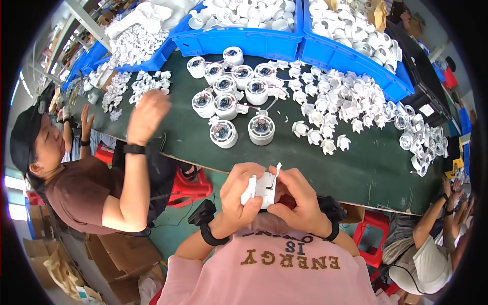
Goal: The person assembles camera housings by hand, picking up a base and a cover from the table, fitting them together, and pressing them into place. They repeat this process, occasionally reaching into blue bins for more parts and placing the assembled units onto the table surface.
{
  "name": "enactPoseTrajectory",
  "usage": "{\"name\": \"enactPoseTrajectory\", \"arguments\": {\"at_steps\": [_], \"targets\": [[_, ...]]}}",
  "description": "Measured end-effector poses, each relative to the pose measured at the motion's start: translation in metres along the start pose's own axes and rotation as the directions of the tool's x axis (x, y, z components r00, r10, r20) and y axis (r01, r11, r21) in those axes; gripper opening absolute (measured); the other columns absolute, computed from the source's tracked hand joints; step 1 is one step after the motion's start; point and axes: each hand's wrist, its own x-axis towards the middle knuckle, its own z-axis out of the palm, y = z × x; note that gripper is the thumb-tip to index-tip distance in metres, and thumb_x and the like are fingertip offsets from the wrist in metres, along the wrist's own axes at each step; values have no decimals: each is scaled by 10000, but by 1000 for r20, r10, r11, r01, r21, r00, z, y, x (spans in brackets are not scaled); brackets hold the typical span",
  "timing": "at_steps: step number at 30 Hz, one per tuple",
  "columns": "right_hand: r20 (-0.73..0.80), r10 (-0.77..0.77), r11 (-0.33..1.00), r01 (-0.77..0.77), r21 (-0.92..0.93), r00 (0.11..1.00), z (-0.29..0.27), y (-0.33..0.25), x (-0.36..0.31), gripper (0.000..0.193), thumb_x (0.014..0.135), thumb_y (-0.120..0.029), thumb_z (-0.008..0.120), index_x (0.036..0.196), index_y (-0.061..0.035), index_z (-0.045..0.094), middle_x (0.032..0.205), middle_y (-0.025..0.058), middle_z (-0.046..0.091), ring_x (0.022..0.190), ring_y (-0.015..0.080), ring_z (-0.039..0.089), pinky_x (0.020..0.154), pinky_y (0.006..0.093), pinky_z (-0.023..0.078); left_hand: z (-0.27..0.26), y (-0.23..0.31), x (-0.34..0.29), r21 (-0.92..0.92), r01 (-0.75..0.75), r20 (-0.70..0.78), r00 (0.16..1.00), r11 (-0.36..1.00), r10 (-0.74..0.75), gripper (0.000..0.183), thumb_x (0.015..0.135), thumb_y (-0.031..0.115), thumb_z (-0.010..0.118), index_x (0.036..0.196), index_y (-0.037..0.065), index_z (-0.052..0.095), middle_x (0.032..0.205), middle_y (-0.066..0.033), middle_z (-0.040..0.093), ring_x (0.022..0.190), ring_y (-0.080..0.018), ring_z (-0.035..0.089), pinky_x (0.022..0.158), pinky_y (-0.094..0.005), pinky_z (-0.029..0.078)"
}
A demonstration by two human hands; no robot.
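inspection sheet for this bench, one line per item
surface: dark green table, largely covered with parts.
job's things: small white plastic housing with a thin white wire, held in front of the chest.
clutter: round white units with circuit boards showing, grouped mid-table; loose white clips to their right; blue bins of white parts at the far edge.
grippers: left hand and right hand both grip the housing.
cables: short wires on the round units.
surroundings: a co-worker's hand reaches to the table at left; red stools under it; cardboard boxes lower left.
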Motion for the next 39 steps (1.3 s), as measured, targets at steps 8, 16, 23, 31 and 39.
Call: {"name": "enactPoseTrajectory", "arguments": {"at_steps": [8, 16, 23, 31, 39], "targets": [[-150, 246, 967, -231, 111, 958, -4, 17, -19, 521, 745, -41, 778, 1202, 19, 535, 923, 34, 531, 688, 54, 540, 574, 181, 445, 23, -10, -18, -88, 501, 86, 865, 861, -495, 321, 978, 226, 453, 1170, -29, 487, 1008, -140, 566, 918, -211, 558, 836, -311, 437], [132, 575, 515, -482, 709, 808, -2, 21, -38, 461, 920, -33, 501, 1360, -24, 361, 1146, 91, 523, 895, 135, 596, 634, 256, 548, 37, 5, -20, -235, 738, 161, 672, 633, -723, 264, 1007, 247, 432, 993, 18, 562, 870, -47, 545, 782, -89, 506, 681, -256, 428], [-332, 321, 889, -161, 429, 887, -39, 10, -23, 477, 944, -213, 527, 1350, -6, 387, 996, 110, 614, 794, 185, 634, 597, 297, 548, 42, -6, -13, -214, 584, 289, 804, 783, -520, 358, 977, 173, 457, 1284, -10, 452, 1156, -113, 489, 1015, -171, 555, 882, -295, 430], [-549, -9, 985, 103, 141, 836, -126, -65, 38, 629, 945, -472, 508, 1309, 32, 416, 800, 93, 596, 646, 166, 587, 521, 280, 447, 42, 2, -24, -303, 746, 441, 662, 593, -606, 305, 952, 148, 548, 1234, 41, 502, 1132, -64, 586, 933, -120, 588, 812, -256, 451], [5, 328, 898, -313, 310, 945, -36, -4, -24, 545, 809, 21, 652, 1314, 29, 447, 1205, 123, 548, 1084, 163, 556, 885, 287, 474, 35, 9, -21, -407, 686, 470, 723, 603, -506, 538, 933, 120, 582, 1386, -3, 318, 1264, -109, 506, 1161, -152, 506, 975, -310, 414]]}}
